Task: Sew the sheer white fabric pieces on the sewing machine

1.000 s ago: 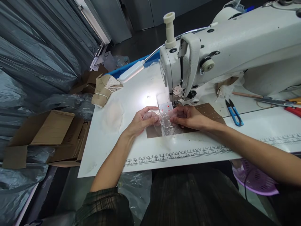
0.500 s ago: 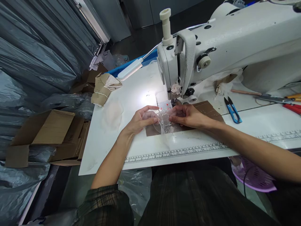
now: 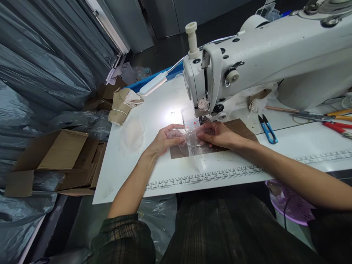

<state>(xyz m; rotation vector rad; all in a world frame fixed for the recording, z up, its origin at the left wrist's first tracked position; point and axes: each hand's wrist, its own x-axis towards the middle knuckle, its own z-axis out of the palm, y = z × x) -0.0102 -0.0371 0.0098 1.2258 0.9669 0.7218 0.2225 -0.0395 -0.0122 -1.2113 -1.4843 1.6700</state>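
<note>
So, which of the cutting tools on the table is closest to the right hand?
The blue thread snips, lying just beyond the right hand. The red- and yellow-handled tools lie much further away, at the table's far right edge.

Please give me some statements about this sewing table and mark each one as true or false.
1. Both hands rest on a clear plastic piece in front of the needle. True.
2. The blue thread snips lie left of the left hand. False: they lie beyond the right hand, on its right.
3. The sewing machine is white. True.
4. The right hand holds scissors. False: it presses the plastic.
</note>
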